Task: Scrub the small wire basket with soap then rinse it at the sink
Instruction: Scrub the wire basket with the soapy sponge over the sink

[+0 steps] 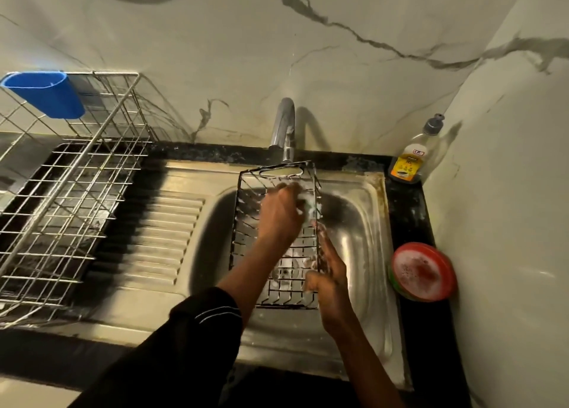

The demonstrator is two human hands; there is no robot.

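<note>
- A large silver wire dish rack (pixel 70 192) stands on the counter (pixel 409 216) left of the sink, with a blue plastic cup (pixel 46 95) hung on its far corner.
- The left hand (pixel 281 213) is clenched round a foamy scrubbing pad (pixel 308 206) and presses it against the small dark rectangular wire basket (pixel 243 238).
- That basket is held tilted over the steel sink bowl (pixel 354 223), its far end below the chrome tap (pixel 284 127). Suds cling to its wires.
- The right hand (pixel 329 272), soapy, grasps the basket's right rim near the near corner.
- A round red soap tub (pixel 423 270) with foam on top sits on the counter to the right.
</note>
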